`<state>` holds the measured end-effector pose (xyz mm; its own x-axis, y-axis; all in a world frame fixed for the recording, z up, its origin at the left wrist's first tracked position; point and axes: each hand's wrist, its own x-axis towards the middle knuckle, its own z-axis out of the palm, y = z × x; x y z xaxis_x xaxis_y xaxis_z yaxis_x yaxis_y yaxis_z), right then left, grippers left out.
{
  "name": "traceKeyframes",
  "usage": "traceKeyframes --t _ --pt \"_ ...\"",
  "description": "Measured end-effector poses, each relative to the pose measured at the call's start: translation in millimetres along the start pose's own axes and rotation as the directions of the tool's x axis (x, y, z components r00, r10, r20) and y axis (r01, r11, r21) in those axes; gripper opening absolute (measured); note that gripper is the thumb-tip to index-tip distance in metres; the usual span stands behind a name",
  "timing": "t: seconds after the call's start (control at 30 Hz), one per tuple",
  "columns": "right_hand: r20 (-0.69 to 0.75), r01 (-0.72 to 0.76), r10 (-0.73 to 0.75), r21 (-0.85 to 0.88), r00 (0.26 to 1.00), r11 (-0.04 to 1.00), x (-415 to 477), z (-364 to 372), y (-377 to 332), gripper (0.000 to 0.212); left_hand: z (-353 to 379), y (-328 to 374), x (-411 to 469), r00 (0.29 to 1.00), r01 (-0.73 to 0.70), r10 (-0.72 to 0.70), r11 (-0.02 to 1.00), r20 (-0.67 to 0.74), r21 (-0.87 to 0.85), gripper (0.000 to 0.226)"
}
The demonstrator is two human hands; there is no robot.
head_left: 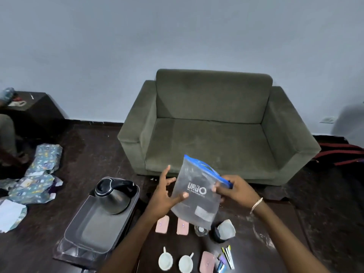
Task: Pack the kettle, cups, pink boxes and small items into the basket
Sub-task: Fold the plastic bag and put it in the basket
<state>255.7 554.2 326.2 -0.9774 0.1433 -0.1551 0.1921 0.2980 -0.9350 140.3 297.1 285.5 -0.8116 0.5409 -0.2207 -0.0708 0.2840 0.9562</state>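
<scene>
Dark wood table fills the bottom of my view, and nearest me I see two white cups side by side, handles pointing up and away. Just right of them lies one pink box, then a small cluster of pens and sachets. One row further off sit two more pink boxes, a small glass jar and a dark cup with crumpled white paper in it.

Left of these I see the basket, a grey rectangular tray; the kettle stands upright at its far end, black lid and handle on top, and the near part of the basket shows bare floor.

Above the middle row I hold a clear zip bag with a blue seal strip and white lettering. My right hand pinches its upper right corner at the seal; my left hand is spread, thumb against the bag's lower left face, fingers apart. The bag hangs tilted and hides part of the jar behind its lower corner. I cannot tell what is inside it.

Further off, crumpled patterned wrapping paper lies on the floor to the left. Beyond the table stands a green sofa, with a dark side cabinet at far left against a pale wall.
</scene>
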Motion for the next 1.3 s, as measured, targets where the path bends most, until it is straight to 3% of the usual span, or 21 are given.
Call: traceKeyframes --t 0.1,0.2,0.27,0.4,0.47,0.53,0.7,0.77,0.83,1.0,1.1,1.3 --pt "0.055 -0.008 0.0 0.136 0.998 0.991 3 -20 -21 0.036 2 12 1 0.988 -0.044 0.063 0.99 0.142 -0.132 0.105" --pt "0.044 -0.013 0.008 0.11 0.999 0.994 4 -38 -34 0.037 10 32 2 0.977 -0.158 0.182 0.968 0.109 -0.196 0.074" --pt "0.017 -0.02 0.019 0.07 1.0 0.997 1 -55 -42 0.038 12 41 1 0.971 -0.199 0.221 0.958 0.093 -0.208 0.074" --pt "-0.153 0.022 -0.015 0.041 0.988 0.999 -7 -83 -61 0.042 16 45 0 0.958 -0.204 0.243 0.951 0.151 -0.23 0.1" --pt "-0.278 0.067 -0.022 0.152 0.96 0.986 -11 -79 -64 0.05 20 50 -2 0.946 -0.216 0.27 0.938 0.179 -0.273 0.106" --pt "-0.36 0.083 0.041 0.323 0.932 0.943 -17 -64 -57 0.058 24 56 -2 0.937 -0.26 0.308 0.931 0.165 -0.258 0.093" --pt "-0.447 0.122 0.165 0.545 0.879 0.83 -33 -8 -25 0.1 28 60 -2 0.928 -0.363 0.373 0.906 0.003 -0.216 0.053" --pt "-0.441 0.133 0.196 0.611 0.876 0.781 -36 5 -18 0.105 28 56 -1 0.929 -0.368 0.37 0.909 -0.029 -0.198 0.047" --pt "-0.409 0.133 0.171 0.615 0.897 0.777 -38 11 -17 0.096 29 50 0 0.93 -0.368 0.366 0.915 -0.043 -0.168 0.044" --pt "-0.43 0.163 0.058 0.458 0.901 0.874 -33 13 -17 0.05 30 47 -1 0.945 -0.327 0.316 0.922 -0.084 -0.209 0.031" --pt "-0.426 0.141 0.041 0.388 0.904 0.911 -34 7 -20 0.043 28 50 2 0.961 -0.277 0.263 0.93 -0.091 -0.242 0.021" --pt "-0.457 0.109 0.052 0.317 0.888 0.942 -36 4 -23 0.038 23 52 4 0.968 -0.252 0.251 0.948 -0.03 -0.196 0.041"
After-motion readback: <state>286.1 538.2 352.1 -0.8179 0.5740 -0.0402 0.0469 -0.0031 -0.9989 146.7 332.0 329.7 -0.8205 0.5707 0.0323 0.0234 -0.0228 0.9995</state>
